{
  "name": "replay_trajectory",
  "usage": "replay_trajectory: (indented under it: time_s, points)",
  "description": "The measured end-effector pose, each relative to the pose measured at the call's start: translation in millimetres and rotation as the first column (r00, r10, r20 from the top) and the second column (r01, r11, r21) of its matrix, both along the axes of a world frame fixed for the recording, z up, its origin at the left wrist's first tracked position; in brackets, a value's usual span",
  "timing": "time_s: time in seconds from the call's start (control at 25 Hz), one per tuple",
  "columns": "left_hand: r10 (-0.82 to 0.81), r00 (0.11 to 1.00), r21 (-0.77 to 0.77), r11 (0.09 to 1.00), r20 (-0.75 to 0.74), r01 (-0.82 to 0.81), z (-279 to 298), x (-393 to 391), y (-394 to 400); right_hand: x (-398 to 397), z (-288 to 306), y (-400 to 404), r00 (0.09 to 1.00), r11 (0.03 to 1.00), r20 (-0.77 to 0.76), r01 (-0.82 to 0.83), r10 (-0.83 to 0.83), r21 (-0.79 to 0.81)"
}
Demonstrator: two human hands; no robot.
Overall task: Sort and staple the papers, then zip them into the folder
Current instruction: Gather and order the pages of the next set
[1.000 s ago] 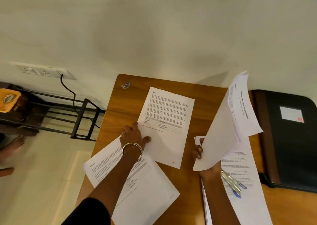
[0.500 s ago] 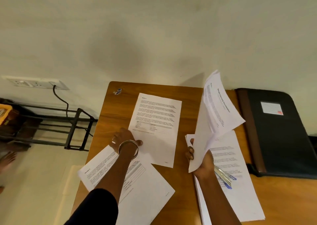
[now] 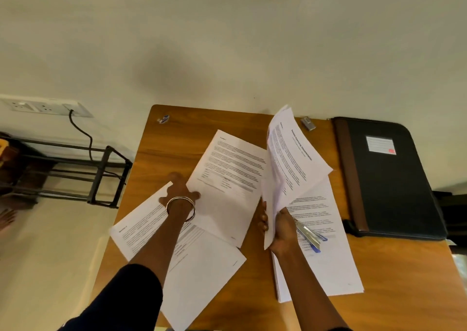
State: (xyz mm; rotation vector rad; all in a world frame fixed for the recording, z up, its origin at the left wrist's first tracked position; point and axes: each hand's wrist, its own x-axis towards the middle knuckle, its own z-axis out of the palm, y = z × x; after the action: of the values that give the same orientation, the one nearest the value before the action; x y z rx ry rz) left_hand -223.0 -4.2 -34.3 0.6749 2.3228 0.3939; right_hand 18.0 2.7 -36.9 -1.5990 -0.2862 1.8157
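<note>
A black metal rack (image 3: pixel 75 174) stands on the floor to the left of the desk (image 3: pixel 394 267). On the desk's near left lies a printed sheet (image 3: pixel 202 267); my left hand (image 3: pixel 180 191) is at its far edge, touching the left edge of a second sheet (image 3: pixel 232 179), though blur keeps me from telling whether that grip pinches it. My right hand (image 3: pixel 280 225) has a firm grip on a lifted sheaf of pages (image 3: pixel 290 164). Beneath it a paper stack (image 3: pixel 328 267) carries a blue stapler (image 3: pixel 312 237). Far right lies the black zip folder (image 3: pixel 389 179), closed.
</note>
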Motion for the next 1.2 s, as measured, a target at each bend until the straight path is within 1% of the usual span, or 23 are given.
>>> replay_trajectory:
  time_s: [0.04, 0.08, 0.12, 0.2, 0.24, 0.28, 0.36, 0.4, 0.44, 0.48, 0.52, 0.56, 0.6, 0.64, 0.68, 0.72, 0.76, 0.84, 0.92, 1.0, 1.08, 1.12, 1.2]
  points:
    - [0.069, 0.991, 0.078, 0.994, 0.115, -0.078, 4, 2, -6, -5, 4, 0, 1.0, 1.0, -0.021, 0.013, -0.013, 0.009]
    - [0.109, 0.96, 0.152, 0.977, 0.256, -0.152, 10, 5, -12, -8, 7, 0, 1.0, 1.0, -0.01, -0.006, 0.006, 0.026]
    - [0.122, 0.924, 0.189, 0.961, 0.361, -0.201, 16, 10, -22, -12, 9, -1, 1.0, 0.998, 0.006, -0.029, 0.028, 0.062]
    - [0.146, 0.853, 0.19, 0.943, 0.502, -0.273, 24, 18, -51, -22, 4, -1, 0.97, 0.977, 0.168, -0.193, 0.175, 0.096]
    - [0.202, 0.794, 0.167, 0.92, 0.573, -0.354, 26, 20, -68, -25, 2, -2, 0.919, 0.946, 0.287, -0.309, 0.269, 0.101]
    - [0.271, 0.723, 0.12, 0.89, 0.636, -0.44, 23, 21, -83, -28, 0, -4, 0.846, 0.894, 0.384, -0.437, 0.37, 0.1]
    - [0.388, 0.6, 0.019, 0.83, 0.699, -0.558, 20, 28, -110, -32, -2, -10, 0.674, 0.771, 0.528, -0.634, 0.517, 0.055]
    - [0.429, 0.556, -0.018, 0.803, 0.713, -0.596, 16, 29, -117, -31, 1, -12, 0.602, 0.724, 0.58, -0.689, 0.549, 0.03]
    - [0.445, 0.505, -0.021, 0.765, 0.74, -0.644, 11, 28, -123, -32, 2, -13, 0.542, 0.684, 0.623, -0.729, 0.564, 0.015]
    - [0.434, 0.451, 0.001, 0.72, 0.78, -0.694, 7, 26, -125, -33, 6, -14, 0.48, 0.641, 0.658, -0.768, 0.581, -0.006]
    - [0.408, 0.423, 0.033, 0.687, 0.809, -0.726, 5, 25, -126, -32, 7, -14, 0.428, 0.6, 0.69, -0.8, 0.584, -0.012]
    - [0.38, 0.44, 0.074, 0.682, 0.814, -0.728, 3, 24, -124, -31, 10, -13, 0.38, 0.552, 0.709, -0.834, 0.594, -0.015]
    - [0.345, 0.563, 0.142, 0.748, 0.75, -0.648, 1, 24, -121, -30, 10, -12, 0.341, 0.509, 0.726, -0.861, 0.597, -0.014]
    - [0.293, 0.714, 0.187, 0.839, 0.636, -0.511, 1, 26, -118, -30, 15, -12, 0.306, 0.468, 0.737, -0.884, 0.603, -0.015]
    - [0.242, 0.835, 0.205, 0.901, 0.494, -0.382, 2, 30, -115, -29, 15, -10, 0.301, 0.449, 0.741, -0.893, 0.6, -0.001]
    - [0.203, 0.897, 0.216, 0.928, 0.394, -0.305, 5, 34, -111, -27, 16, -8, 0.327, 0.455, 0.736, -0.89, 0.592, 0.03]
    - [0.158, 0.93, 0.258, 0.933, 0.332, -0.251, 10, 36, -108, -25, 16, -5, 0.376, 0.475, 0.728, -0.876, 0.574, 0.078]
    - [0.044, 0.972, 0.39, 0.911, 0.231, -0.134, 26, 34, -105, -22, 23, 1, 0.534, 0.563, 0.66, -0.802, 0.528, 0.199]
    - [-0.037, 0.981, 0.484, 0.873, 0.188, -0.06, 45, 21, -104, -21, 32, 12, 0.684, 0.662, 0.53, -0.698, 0.502, 0.273]
    - [-0.076, 0.976, 0.568, 0.821, 0.202, -0.054, 68, 7, -101, -26, 47, 25, 0.788, 0.715, 0.387, -0.606, 0.479, 0.349]
    - [-0.081, 0.986, 0.667, 0.744, 0.144, -0.036, 83, -1, -96, -35, 67, 35, 0.84, 0.686, 0.326, -0.543, 0.434, 0.485]
    - [-0.019, 0.996, 0.703, 0.709, 0.092, -0.051, 87, 0, -93, -41, 80, 36, 0.862, 0.654, 0.317, -0.507, 0.396, 0.562]
    - [0.184, 0.983, 0.738, 0.664, 0.0, -0.124, 90, 7, -90, -52, 98, 32, 0.892, 0.583, 0.329, -0.452, 0.31, 0.675]
